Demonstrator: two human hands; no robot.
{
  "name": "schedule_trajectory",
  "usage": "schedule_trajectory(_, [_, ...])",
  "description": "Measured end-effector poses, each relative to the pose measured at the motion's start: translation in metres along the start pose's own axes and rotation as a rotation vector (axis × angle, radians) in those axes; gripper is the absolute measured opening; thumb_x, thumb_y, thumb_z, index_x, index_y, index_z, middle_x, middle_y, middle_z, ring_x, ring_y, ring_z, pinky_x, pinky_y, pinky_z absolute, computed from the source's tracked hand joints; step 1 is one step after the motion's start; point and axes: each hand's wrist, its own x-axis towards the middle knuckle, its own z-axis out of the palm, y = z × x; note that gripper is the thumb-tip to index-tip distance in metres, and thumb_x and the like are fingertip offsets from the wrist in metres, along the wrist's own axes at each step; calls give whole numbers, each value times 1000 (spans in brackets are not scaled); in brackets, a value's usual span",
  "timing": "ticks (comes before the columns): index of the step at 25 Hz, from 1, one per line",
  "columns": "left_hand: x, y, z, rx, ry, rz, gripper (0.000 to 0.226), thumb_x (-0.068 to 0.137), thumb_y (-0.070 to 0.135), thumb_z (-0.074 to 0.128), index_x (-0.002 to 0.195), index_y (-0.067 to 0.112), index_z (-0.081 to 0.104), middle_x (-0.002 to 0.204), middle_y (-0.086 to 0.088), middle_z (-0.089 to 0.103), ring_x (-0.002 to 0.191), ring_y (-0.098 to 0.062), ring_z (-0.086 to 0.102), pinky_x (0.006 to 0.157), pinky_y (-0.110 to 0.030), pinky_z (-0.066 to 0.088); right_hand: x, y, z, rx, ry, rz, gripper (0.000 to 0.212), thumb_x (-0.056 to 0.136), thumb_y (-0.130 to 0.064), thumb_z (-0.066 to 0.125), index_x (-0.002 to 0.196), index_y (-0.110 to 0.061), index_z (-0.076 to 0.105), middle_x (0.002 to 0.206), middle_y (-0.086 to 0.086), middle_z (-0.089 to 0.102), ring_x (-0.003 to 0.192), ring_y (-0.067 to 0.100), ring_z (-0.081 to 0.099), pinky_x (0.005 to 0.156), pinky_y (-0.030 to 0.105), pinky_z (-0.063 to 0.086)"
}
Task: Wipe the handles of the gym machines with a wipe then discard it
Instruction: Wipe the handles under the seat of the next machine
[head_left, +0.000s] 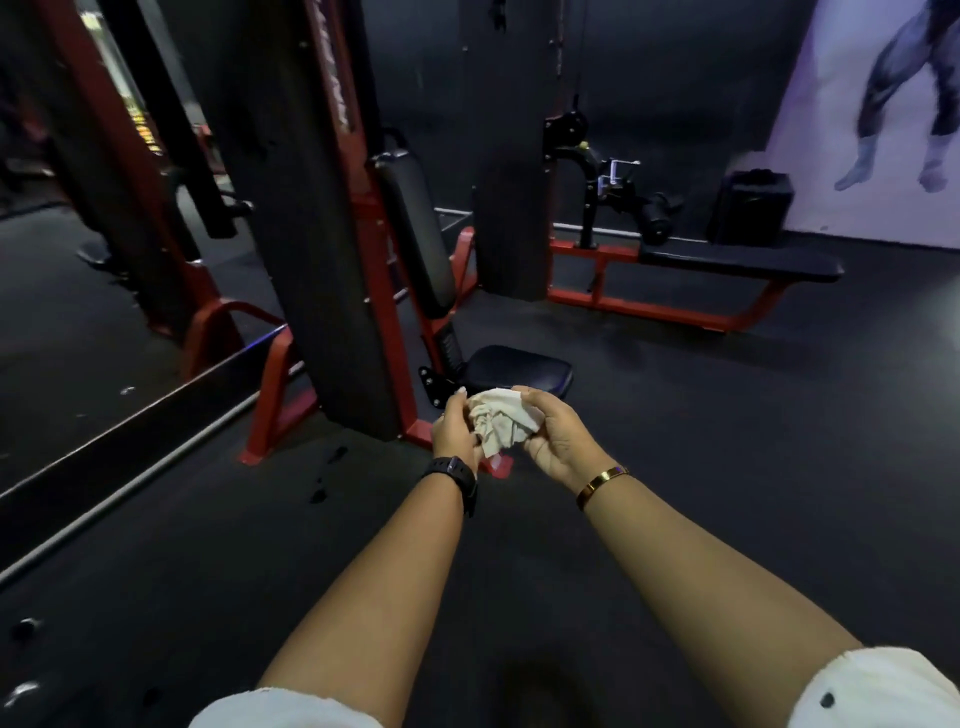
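1. Wipe (501, 422): a crumpled, off-white wad, held up in front of you over the dark floor (727, 441), between your two hands and touching both.
2. Left hand (455, 434): your fingers curl around the wipe's left side, thumb toward you; a black watch (453, 474) sits on this wrist.
3. Right hand (557, 435): your fingers close over the wipe's top and right edge, pinching the fabric; a gold bracelet (601, 484) circles this wrist.
4. Forearms: both reach forward from white sleeves (872, 691) at the bottom edge of the view.
5. Seat (511, 370): a small black pad just beyond your hands, joined to a tilted black backrest (415, 228) on a red frame (275, 395).
6. Column (311, 218): a tall dark upright of the same machine, left of the seat.
7. Bench (737, 262): a flat black pad on red legs, well apart to your right, with a black lever and pulley assembly (602, 176) at its near end. Whether any handle hangs there, you cannot tell.
8. Box (750, 208): a dark cube behind the bench, against the wall.
9. Poster (883, 104): a pale mural of a muscular figure's legs on the far right wall.
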Motion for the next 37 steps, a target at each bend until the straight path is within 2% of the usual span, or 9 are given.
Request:
schedule_trajectory(2, [45,31,6,-12,66,46,27,93,29,56,83,4,59,80,-14,63,67,-25,63,68,-36,53,55,-10,27,-31,-63,32,19,94,-7,47,108,-2,57,92,17,64,74,22,66,61,32,57])
schedule_trajectory(6, [120,87,4,-39,133,124,30,93,32,56,90,3,61,83,-13,65,65,-23,65,59,-31,55,150,-20,82,-96,-192,49,17,93,-7,50,107,-5,58,93,14,66,78,21,66,68,33,57])
schedule_trajectory(10, [183,128,-29,-112,234,175,33,93,32,54,106,2,60,100,-18,67,77,-26,67,70,-37,56,227,6,140,-124,-292,141,24,92,-6,50,114,-1,56,101,18,62,85,24,63,75,35,53])
schedule_trajectory(15, [264,185,-97,-172,361,223,30,93,32,54,101,4,62,98,-17,68,76,-25,68,67,-35,57,308,58,228,-169,-394,235,23,93,-5,47,114,0,54,95,17,63,81,23,63,70,32,54])
schedule_trajectory(19, [324,243,-154,-200,435,241,29,94,32,53,97,5,63,90,-13,70,70,-21,69,59,-30,58,369,98,309,-191,-468,304,24,94,-4,45,115,1,54,99,21,63,84,26,63,77,36,53])
schedule_trajectory(23, [371,304,-219,-265,535,285,26,94,31,54,88,7,61,86,-12,68,73,-23,67,70,-36,56,418,145,396,-244,-556,379,30,94,-4,44,121,6,52,112,27,60,93,30,62,85,39,51])
schedule_trajectory(30, [412,375,-336,-353,756,392,28,94,32,54,92,5,61,85,-11,68,72,-23,67,64,-33,57,468,239,527,-338,-771,540,23,94,-6,44,115,0,54,94,18,65,80,24,66,70,32,58])
schedule_trajectory(34, [428,416,-403,-413,910,501,30,94,33,53,95,5,62,85,-11,68,71,-22,67,53,-28,56,491,298,604,-363,-975,657,20,95,-5,43,107,1,57,99,20,65,86,26,66,80,36,54])
schedule_trajectory(37, [429,437,-443,-489,1060,565,29,93,32,54,84,6,62,65,-5,67,56,-16,65,45,-24,51,496,337,653,-450,-1091,766,31,95,-6,44,122,8,52,118,28,60,106,35,61,97,44,48])
